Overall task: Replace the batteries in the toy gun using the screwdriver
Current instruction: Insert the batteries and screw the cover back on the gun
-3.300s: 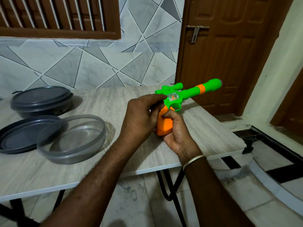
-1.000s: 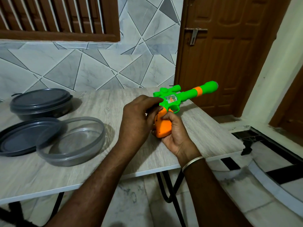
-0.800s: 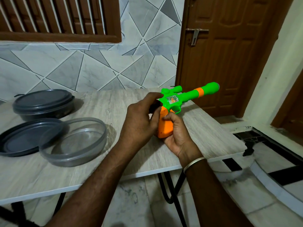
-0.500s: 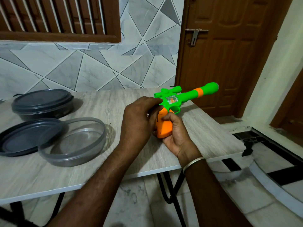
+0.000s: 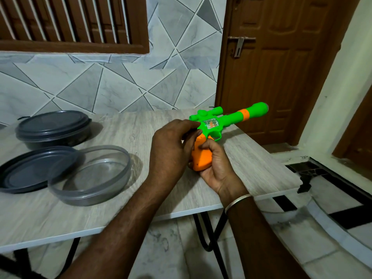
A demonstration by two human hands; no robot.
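The toy gun (image 5: 227, 122) has a green body and scope, an orange band on the barrel and an orange grip (image 5: 201, 160). It is held above the table with the barrel pointing up and to the right. My right hand (image 5: 218, 172) holds the orange grip from below, thumb on its side. My left hand (image 5: 169, 150) is curled against the grip's left side, its index fingertip at the green body. A dark handle (image 5: 187, 135), apparently the screwdriver, shows between its thumb and fingers; the tip is hidden.
On the grey wood-look table (image 5: 141, 200) to the left stand a closed dark round container (image 5: 52, 127), a loose dark lid (image 5: 30, 172) and an open clear round container (image 5: 90, 178). The table's right edge ends just past my right wrist. A brown door (image 5: 281, 57) is behind.
Both hands keep their hold on the gun. The gun has only shifted slightly up and down in the view; nothing was let go or taken up.
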